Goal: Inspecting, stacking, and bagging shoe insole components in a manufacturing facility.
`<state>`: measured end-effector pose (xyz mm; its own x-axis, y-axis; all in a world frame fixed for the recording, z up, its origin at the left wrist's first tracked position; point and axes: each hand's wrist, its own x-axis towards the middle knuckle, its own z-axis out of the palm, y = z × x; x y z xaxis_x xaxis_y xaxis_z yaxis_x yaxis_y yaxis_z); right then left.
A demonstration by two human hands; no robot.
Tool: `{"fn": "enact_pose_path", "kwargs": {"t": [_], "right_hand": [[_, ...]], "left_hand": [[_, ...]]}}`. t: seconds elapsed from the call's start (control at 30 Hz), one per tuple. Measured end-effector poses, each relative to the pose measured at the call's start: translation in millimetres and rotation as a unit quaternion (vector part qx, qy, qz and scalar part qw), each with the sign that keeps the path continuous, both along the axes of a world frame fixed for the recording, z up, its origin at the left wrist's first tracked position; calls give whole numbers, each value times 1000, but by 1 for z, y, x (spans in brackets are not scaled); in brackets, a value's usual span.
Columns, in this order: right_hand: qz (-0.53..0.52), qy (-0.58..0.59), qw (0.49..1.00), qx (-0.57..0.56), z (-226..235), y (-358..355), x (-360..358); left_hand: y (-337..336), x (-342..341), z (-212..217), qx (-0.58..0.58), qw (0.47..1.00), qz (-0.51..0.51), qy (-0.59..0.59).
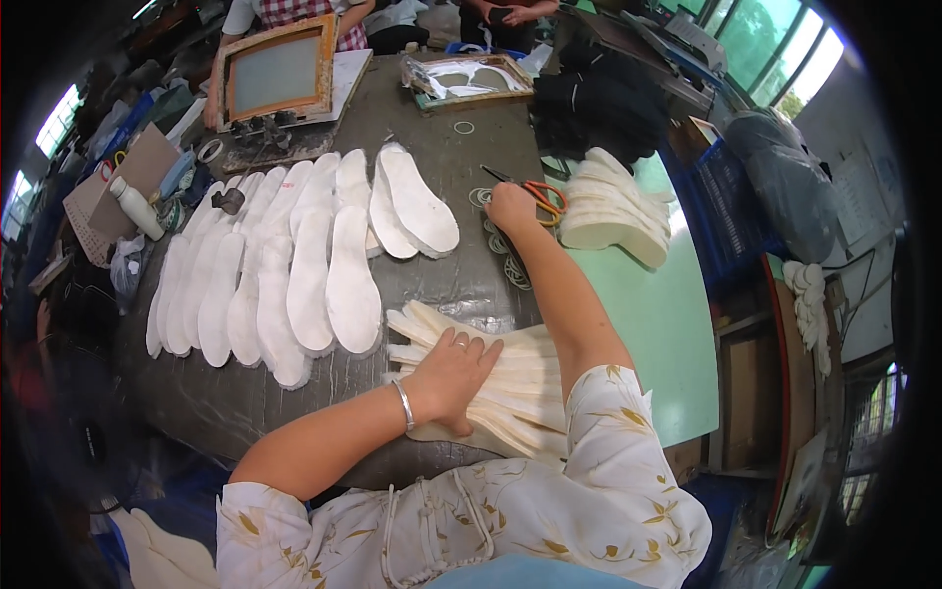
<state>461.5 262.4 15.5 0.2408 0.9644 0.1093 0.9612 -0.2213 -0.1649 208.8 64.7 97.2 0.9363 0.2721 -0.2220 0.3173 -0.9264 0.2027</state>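
Item, left hand (453, 378): we find it laid palm down, fingers a little apart and thumb set off toward us, resting on a fanned stack of cream insoles (525, 378); a silver bracelet (403, 404) circles the wrist

Item, right hand (513, 206): we see it curled, arm stretched forward, over a trail of pale loops (513, 267); we cannot tell whether its fingertips pinch anything

Item, orange-handled scissors (555, 199): just beside the right hand, dark tip showing past the knuckles

Item, the fanned stack: near our edge of the grey tabletop (466, 280), in front of our body

Item, white insoles (354, 285): overlapping rows left of the stack, a small dark object (229, 201) on top

Item, second cream stack (613, 221): on a green board (677, 393), right of the scissors

Item, at the far end: we count a wooden-framed screen (324, 83) propped at a slant, a lower frame (512, 95) with white within, black cloth (599, 110), and two co-workers (294, 12) beyond
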Motion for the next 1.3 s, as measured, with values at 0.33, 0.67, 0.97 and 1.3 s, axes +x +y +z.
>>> {"fn": "enact_pose_path", "kwargs": {"t": [0.33, 0.67, 0.97, 1.3], "right_hand": [[-26, 61, 997, -42, -12, 27, 10], [-24, 489, 865, 108, 0, -9, 61], [67, 325, 934, 132, 34, -72, 86], [-64, 26, 997, -37, -10, 26, 26]], "left_hand": [[3, -2, 4, -8, 999, 20, 31], [3, 4, -4, -41, 999, 32, 8], [6, 3, -4, -28, 1000, 2, -3], [1, 3, -2, -35, 999, 5, -9]]}}
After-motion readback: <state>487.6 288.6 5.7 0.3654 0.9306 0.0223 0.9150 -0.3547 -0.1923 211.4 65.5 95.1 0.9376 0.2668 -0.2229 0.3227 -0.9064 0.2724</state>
